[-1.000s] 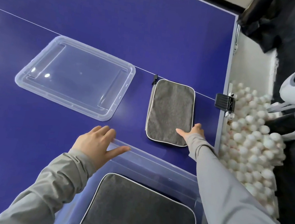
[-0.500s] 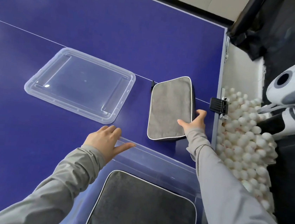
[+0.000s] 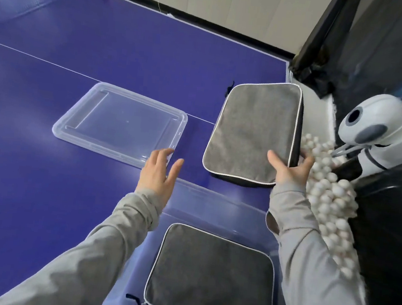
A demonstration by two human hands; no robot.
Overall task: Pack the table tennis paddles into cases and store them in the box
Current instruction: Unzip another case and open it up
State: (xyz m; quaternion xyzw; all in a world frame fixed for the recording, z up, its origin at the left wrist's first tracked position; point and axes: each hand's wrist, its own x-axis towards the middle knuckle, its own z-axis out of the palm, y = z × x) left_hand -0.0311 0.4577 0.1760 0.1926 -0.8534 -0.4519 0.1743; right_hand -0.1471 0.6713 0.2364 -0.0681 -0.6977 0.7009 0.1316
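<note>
A grey zipped paddle case (image 3: pixel 250 130) with white piping is tilted up off the blue table, its right edge raised. My right hand (image 3: pixel 290 169) grips its near right corner, thumb on top and fingers underneath. A second grey case (image 3: pixel 211 276) lies flat inside the clear plastic box (image 3: pixel 214 204) at the near edge of the table. My left hand (image 3: pixel 159 170) hovers with fingers spread over the box's far left rim, holding nothing. No bare paddle is in view.
The box's clear lid (image 3: pixel 120 123) lies flat on the table to the left of the raised case. A heap of white balls (image 3: pixel 328 192) and a white ball machine (image 3: pixel 382 133) stand past the table's right edge. A dark curtain hangs behind them.
My right hand has taken hold of the case's near right corner and lifted it off the table. My left hand has risen a little from the box rim. The camera has tilted up.
</note>
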